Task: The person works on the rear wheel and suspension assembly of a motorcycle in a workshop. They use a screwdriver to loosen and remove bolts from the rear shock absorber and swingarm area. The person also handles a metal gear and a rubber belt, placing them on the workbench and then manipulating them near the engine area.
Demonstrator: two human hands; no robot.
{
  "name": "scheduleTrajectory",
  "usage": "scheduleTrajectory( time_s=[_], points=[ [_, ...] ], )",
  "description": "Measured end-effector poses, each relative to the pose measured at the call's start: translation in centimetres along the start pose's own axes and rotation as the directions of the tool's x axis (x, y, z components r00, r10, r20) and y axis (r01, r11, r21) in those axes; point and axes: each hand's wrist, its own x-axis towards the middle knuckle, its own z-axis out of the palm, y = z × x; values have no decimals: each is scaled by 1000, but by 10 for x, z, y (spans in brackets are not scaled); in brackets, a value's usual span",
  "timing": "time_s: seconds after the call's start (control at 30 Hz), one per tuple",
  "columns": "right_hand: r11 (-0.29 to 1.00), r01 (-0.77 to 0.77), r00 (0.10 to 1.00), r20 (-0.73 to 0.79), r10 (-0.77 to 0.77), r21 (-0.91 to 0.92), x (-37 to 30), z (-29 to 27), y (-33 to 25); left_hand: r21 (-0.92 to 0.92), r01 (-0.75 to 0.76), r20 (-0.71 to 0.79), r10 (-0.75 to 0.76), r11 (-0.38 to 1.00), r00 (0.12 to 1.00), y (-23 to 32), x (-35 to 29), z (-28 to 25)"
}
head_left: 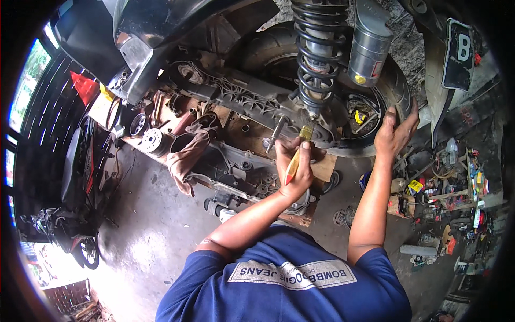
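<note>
My left hand (295, 166) grips a paintbrush (292, 167) with a pale yellow, red-tipped handle. The brush's bristles point away from me, against or just over the dirty rear end of the scooter's drive casing (249, 102). Close to its fingers a metal shaft (276, 132) sticks out of the casing. My right hand (396, 134) lies against the outer edge of the rear tyre (399, 88), fingers stretched and thumb apart. Between casing and wheel rises a black coil-spring shock absorber (320, 59). Right of it hangs a silver canister (370, 48).
Below the casing, a wooden board (324, 166) carries a removed cover (230, 166), a brown rag (188, 155) and round metal parts (154, 141). Tools and bottles (429, 196) clutter the floor at right. Another motorcycle (80, 177) stands at left.
</note>
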Motion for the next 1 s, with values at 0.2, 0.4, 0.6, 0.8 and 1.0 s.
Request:
scheduleTrajectory(
  time_s=[0.2, 0.4, 0.6, 0.8, 1.0],
  points=[
    [1000, 5, 1000, -2, -5, -6, 0, -1, -1, 545, -444, 216, 393, 711, 894, 7, 4, -43],
    [1000, 24, 1000, -11, -24, -9, 1, 2, -3, 346, -55, -54, 78, 937, 996, -21, -6, -21],
    [1000, 26, 1000, -2, -26, -2, 4, 1, -1, 440, -524, 433, 338, 730, 835, -26, -22, -28],
    [999, -28, 999, 20, 28, -22, -3, -2, 3, 607, -598, 485, 351, 524, 801, -20, 15, -41],
    [1000, -27, 1000, 6, 27, -8, -4, -1, 3, 683, -436, 600, -110, 587, 792, -28, 1, -24]
  ],
)
